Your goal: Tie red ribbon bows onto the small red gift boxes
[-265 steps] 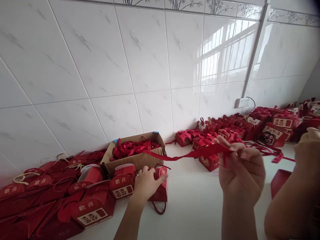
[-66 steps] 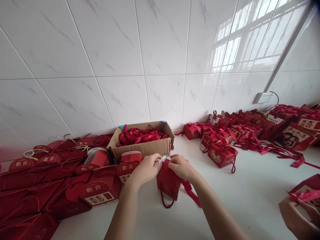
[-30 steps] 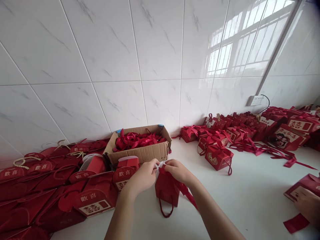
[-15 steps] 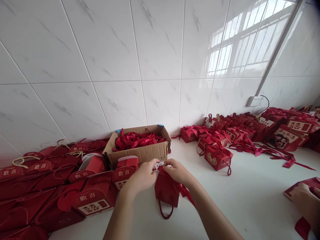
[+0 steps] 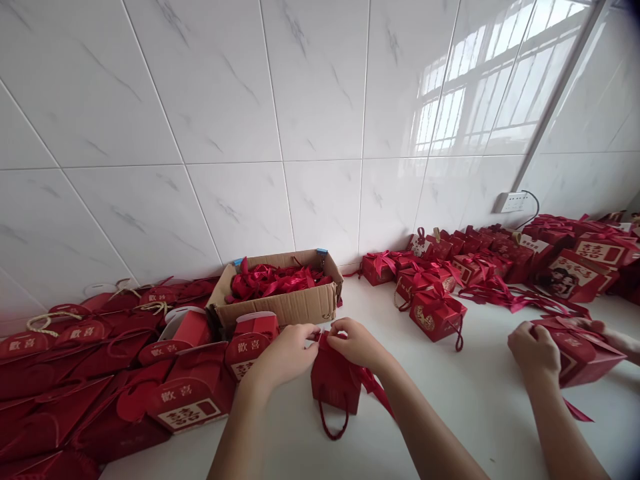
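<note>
A small red gift box [image 5: 334, 385] stands on the white table in front of me, its dark red cord handle [image 5: 334, 435] hanging down the near side. At its top edge, my left hand [image 5: 291, 349] pinches with thumb and forefinger. My right hand [image 5: 356, 345] closes on the top from the other side, its fingertips partly hiding the closure. A red satin ribbon [image 5: 375, 390] trails from the box's right side beneath my right wrist.
Behind the box sits a cardboard carton [image 5: 280, 309] of red ribbons. Many red boxes [image 5: 185, 393] crowd the left; ribbon-tied boxes [image 5: 436, 313] line the right. At far right, another person's hands [image 5: 537, 353] hold a red box [image 5: 583, 350] with ribbon.
My fingers have shifted slightly at the box top, and less of its white inner edge shows. At right, the other person's hands have brought a box further into view.
</note>
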Motion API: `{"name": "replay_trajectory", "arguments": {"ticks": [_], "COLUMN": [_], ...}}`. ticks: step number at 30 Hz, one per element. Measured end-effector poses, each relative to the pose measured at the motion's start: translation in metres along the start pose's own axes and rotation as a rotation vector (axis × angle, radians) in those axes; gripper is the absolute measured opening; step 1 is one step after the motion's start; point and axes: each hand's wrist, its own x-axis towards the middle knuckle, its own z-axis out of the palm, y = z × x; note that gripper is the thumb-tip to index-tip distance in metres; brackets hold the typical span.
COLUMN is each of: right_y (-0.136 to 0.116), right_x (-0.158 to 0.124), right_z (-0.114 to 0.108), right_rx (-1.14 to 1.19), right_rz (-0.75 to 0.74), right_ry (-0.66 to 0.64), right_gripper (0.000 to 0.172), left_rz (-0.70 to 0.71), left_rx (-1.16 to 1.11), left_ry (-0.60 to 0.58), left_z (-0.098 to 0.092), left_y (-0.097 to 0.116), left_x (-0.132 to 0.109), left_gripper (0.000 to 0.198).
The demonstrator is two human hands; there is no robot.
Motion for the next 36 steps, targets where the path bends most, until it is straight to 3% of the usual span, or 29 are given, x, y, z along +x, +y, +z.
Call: {"name": "replay_trajectory", "arguments": {"ticks": [9,14,16,18,22,24,27,29,30,32,34,36], "right_y": [-0.001,-0.006,-0.007,-0.007,-0.004,-0.002,-0.001,0.001,0.002,0.005,0.007,0.01], "right_x": [-0.002,-0.011,-0.016,-0.021,-0.031,-0.034,-0.037,-0.037,-0.037,-0.035,-0.033,-0.03], "right_z": [-0.005,-0.021,-0.029,-0.038,-0.051,-0.055,-0.06,-0.062,-0.062,-0.062,-0.06,-0.058], "right_rx": [0.038,0.031,-0.005,-0.046,-0.124,-0.165,-0.234,-0.287,-0.312,-0.342,-0.34,-0.323], "right_rz": [-0.063,-0.067,-0.085,-0.103,-0.11,-0.092,-0.029,0.019,0.037,0.058,0.051,0.025], "right_ry": [-0.03,0.025,0.047,0.038,0.02,0.032,0.015,-0.057,-0.103,-0.183,-0.226,-0.247], "right_gripper": [0.021,0.02,0.019,0.019,0.024,0.023,0.013,0.009,0.01,0.014,0.014,0.01], "left_rz": [-0.027,-0.026,-0.026,0.007,0.221,0.276,0.112,0.01,-0.006,-0.017,-0.054,-0.07], "left_rx": [-0.133,-0.242,-0.327,-0.476,-0.723,-0.623,-0.178,0.059,0.098,0.037,-0.051,-0.049], "left_ry": [0.153,0.2,0.272,0.418,0.963,1.183,1.301,1.206,1.079,0.693,0.287,0.029], "left_z": [0.0,-0.003,-0.006,-0.009,-0.018,-0.024,-0.031,-0.031,-0.03,-0.025,-0.018,-0.011], "left_y": [-0.005,-0.004,-0.001,0.004,0.011,0.01,0.001,-0.005,-0.009,-0.015,-0.019,-0.021], "left_x": [0.007,0.007,0.006,0.004,-0.006,-0.011,-0.015,-0.011,-0.009,-0.003,0.001,0.003], "left_gripper": [0.039,0.032,0.036,0.044,0.053,0.064,0.085,0.081,0.071,0.049,0.042,0.04]}}
